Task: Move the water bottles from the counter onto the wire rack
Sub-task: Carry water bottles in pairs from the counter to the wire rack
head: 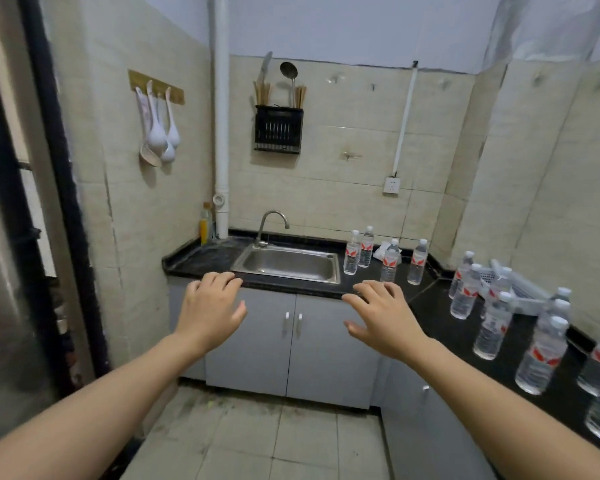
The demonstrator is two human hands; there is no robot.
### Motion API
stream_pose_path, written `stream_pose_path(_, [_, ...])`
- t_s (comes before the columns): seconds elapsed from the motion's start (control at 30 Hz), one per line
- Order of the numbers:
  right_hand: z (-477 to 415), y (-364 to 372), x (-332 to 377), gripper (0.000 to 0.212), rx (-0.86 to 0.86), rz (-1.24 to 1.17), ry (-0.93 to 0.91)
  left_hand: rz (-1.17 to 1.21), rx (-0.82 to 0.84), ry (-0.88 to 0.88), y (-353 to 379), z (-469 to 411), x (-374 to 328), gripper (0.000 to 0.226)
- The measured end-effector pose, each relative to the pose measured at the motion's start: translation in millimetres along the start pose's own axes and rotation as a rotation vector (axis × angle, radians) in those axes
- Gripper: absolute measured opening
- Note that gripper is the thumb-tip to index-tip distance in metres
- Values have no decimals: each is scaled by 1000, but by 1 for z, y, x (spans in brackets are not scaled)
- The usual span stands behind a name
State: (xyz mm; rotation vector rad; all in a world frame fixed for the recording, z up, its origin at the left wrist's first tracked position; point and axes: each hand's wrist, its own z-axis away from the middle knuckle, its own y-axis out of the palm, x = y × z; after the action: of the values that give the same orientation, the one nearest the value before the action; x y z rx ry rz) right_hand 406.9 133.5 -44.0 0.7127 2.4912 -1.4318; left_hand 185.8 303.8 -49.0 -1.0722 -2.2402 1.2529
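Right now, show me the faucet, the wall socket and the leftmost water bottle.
faucet (274, 212), head view, top of its curved neck
wall socket (392, 186), head view, middle of its faceplate
leftmost water bottle (351, 251), head view, its red label

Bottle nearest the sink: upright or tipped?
Upright: the bottle stands on the counter, cap up, beside the sink.

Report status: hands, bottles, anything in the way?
Left hand and right hand open, empty, held out toward the counter. Water bottles all upright on the counter, none lifted. Path to them unblocked; wire rack not clearly in view.
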Motion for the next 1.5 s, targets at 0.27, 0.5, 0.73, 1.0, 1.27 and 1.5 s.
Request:
stream_pose_path(0.27, [-80,80,6,40,96,-105,95,161,9,-93,74,-87,55,38])
stream_pose_path(0.5, [-123,137,-3,49,303,-275,344,311,38,1,137,-189,70,43])
stream_pose_path(0.73, [-137,181,-15,75,423,-329,474,525,228,-29,220,-217,56,43])
stream_pose_path(1.0, [-143,247,-56,49,479,-379,608,627,422,-56,301,-253,8,46])
stream_pose_path(1.27, [-181,336,-134,50,374,-505,732,685,421,-13,373,-348,-51,43])
stream_pose_path(1.5, [-199,419,-183,48,405,-578,861,892,505,-249,441,-394,-88,38])
